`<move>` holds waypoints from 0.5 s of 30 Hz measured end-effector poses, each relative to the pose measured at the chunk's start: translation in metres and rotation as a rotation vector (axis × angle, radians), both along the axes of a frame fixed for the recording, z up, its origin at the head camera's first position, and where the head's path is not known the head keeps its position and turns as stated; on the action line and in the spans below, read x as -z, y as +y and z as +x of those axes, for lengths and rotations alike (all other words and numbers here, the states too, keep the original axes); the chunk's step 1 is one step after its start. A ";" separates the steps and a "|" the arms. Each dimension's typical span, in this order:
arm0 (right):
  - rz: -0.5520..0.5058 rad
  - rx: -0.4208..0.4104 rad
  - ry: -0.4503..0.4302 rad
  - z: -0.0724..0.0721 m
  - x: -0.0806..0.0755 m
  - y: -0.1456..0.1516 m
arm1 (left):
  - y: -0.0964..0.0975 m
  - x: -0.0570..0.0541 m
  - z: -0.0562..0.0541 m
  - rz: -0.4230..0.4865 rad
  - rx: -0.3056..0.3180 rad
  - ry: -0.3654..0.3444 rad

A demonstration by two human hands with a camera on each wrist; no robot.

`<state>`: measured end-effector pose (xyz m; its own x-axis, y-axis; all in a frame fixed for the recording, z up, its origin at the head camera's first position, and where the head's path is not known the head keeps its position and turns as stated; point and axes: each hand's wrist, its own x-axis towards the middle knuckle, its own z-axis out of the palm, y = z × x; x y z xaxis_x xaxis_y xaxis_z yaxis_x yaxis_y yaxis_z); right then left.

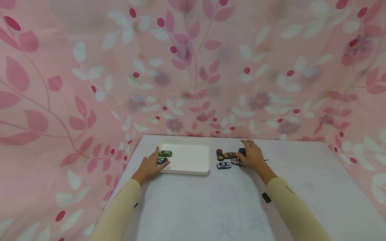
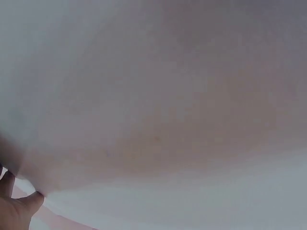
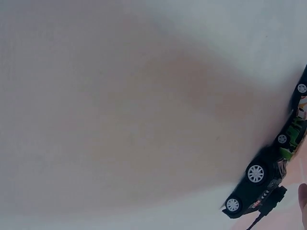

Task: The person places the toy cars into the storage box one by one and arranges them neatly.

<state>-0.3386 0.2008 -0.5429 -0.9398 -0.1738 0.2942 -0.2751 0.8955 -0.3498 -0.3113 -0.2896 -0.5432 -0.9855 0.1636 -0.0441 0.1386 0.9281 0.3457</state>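
My left hand (image 1: 149, 164), fingers spread, rests at the left side of a white tray (image 1: 184, 172). Inside the tray, by that hand, sit a green toy car (image 1: 165, 153) and a blue toy car (image 1: 162, 161), partly covered by the thumb. Over a cluster of toy cars right of the tray reaches my right hand (image 1: 252, 155), thumb and fingers apart. A dark blue toy car (image 1: 242, 150) shows between them, and a white and red toy car (image 1: 237, 162) lies under the thumb side. The right wrist view shows a black toy car with a mounted gun (image 3: 256, 184) near a fingertip.
Between tray and right hand stand an orange-red toy car (image 1: 230, 155), a dark red one (image 1: 219, 154) and a white and blue one (image 1: 223, 165). A green toy car (image 3: 290, 136) adjoins the black one. Pink floral cloth (image 1: 193, 67) hangs behind the white table (image 1: 193, 207).
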 end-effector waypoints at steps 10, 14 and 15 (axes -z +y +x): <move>-0.017 0.005 -0.011 0.009 0.006 0.013 | -0.003 0.001 0.001 -0.044 -0.011 0.002; -0.019 0.004 -0.032 0.010 0.009 0.018 | -0.002 0.003 0.001 -0.031 -0.004 0.006; -0.013 0.003 -0.046 0.010 0.010 0.020 | -0.002 0.003 0.001 -0.025 -0.003 0.006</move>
<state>-0.3288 0.2204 -0.5530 -0.9528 -0.1675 0.2532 -0.2560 0.8917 -0.3733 -0.3104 -0.2913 -0.5467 -0.9862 0.1599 -0.0426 0.1381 0.9368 0.3214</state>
